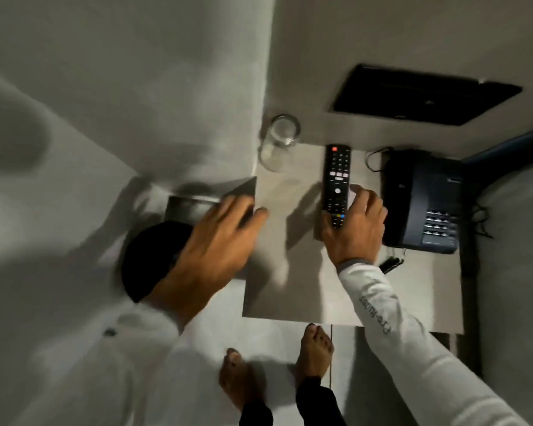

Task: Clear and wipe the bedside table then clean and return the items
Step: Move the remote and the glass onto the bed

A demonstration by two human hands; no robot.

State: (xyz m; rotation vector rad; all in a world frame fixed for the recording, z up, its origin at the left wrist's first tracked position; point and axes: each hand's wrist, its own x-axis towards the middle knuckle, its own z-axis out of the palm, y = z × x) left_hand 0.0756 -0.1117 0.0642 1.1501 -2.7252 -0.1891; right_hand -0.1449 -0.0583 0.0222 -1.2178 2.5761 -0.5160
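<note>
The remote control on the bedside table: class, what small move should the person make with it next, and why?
Probably lift the remote control clear of the bedside table and set it aside. The right hand already grips its lower end, while the glass and telephone still stand on the top, so clearing has barely begun. The left hand hovers open at the table's edge.

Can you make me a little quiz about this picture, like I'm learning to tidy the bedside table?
1. True or false: the right hand is wrapped around the remote control.
2. What stands at the back of the bedside table, left of the remote? A) a glass B) a lamp C) a book
3. Fill in: the dark thing with buttons, right of the remote, is a ____.

Key:
1. True.
2. A, the clear glass.
3. Telephone.

The left hand is spread open, holding nothing.
</note>
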